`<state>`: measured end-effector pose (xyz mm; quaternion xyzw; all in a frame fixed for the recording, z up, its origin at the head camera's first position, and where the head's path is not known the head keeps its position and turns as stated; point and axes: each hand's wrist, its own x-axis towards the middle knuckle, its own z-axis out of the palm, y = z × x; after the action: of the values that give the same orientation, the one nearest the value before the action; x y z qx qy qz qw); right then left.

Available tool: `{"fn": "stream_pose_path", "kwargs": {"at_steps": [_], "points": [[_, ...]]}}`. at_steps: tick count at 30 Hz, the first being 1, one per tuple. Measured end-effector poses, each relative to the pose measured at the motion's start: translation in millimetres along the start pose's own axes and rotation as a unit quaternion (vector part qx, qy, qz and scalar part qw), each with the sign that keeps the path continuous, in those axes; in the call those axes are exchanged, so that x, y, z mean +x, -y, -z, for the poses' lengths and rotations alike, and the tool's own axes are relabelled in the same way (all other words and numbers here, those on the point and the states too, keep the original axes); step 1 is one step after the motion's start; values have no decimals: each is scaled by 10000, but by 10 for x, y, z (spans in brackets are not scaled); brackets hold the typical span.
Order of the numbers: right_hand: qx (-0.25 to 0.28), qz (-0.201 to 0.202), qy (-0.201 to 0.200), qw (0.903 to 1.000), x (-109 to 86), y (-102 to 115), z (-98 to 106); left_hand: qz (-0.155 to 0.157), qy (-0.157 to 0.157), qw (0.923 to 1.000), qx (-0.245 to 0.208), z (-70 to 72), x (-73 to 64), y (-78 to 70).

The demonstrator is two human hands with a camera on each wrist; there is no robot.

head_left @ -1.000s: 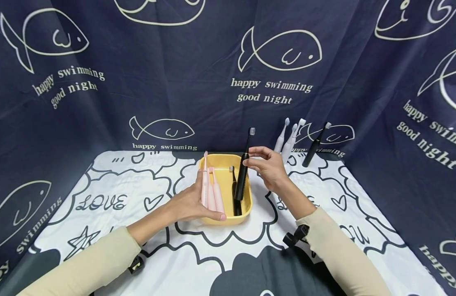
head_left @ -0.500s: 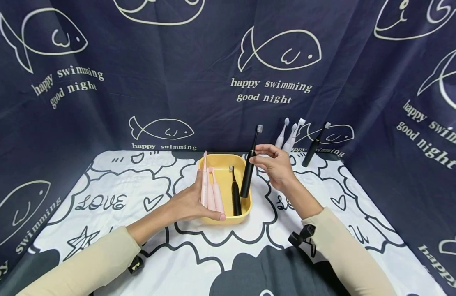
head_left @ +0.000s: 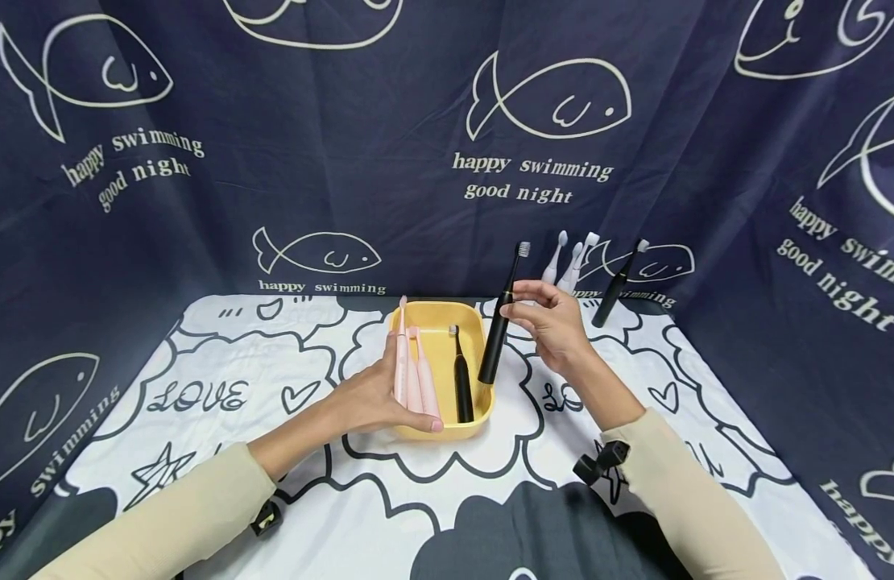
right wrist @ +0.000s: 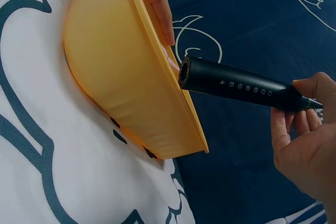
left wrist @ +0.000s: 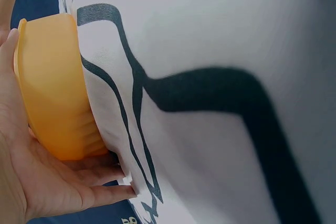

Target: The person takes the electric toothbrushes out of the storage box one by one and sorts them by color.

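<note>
My right hand (head_left: 556, 326) pinches a black electric toothbrush (head_left: 494, 346) near its neck, between thumb and fingers. The brush is tilted with its head up, and its lower end is above the right rim of a yellow plastic box (head_left: 447, 432). In the right wrist view the handle's base (right wrist: 220, 81) points toward that box. My left hand (head_left: 378, 396) grips the box's left side, thumb over the front rim; the left wrist view shows fingers (left wrist: 100, 174) along its outer wall. Inside are several pink electric toothbrushes (head_left: 427, 387) at the left and a black one (head_left: 463, 391) at the right.
Behind my right hand stand several white electric toothbrushes (head_left: 569, 274), with another black toothbrush (head_left: 618, 290) leaning to their right. A patterned white cloth (head_left: 251, 362) covers the table. Dark blue fish-print fabric (head_left: 418, 161) encloses the back and sides.
My right hand has moved right and slightly up with the black toothbrush, from above the box's inside to its right rim. My left hand and the box stay in place.
</note>
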<state>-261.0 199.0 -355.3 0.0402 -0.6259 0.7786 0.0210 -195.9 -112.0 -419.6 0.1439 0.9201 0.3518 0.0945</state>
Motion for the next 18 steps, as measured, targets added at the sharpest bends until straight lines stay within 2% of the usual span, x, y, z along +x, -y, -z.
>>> {"fn": "stream_pose_path", "kwargs": {"at_steps": [10, 18], "points": [[189, 130, -36, 9997, 13, 9, 102, -63, 2, 10000, -49, -5, 5, 15], [303, 81, -85, 9995, 14, 23, 222, -93, 4, 9999, -75, -14, 21, 35]]}}
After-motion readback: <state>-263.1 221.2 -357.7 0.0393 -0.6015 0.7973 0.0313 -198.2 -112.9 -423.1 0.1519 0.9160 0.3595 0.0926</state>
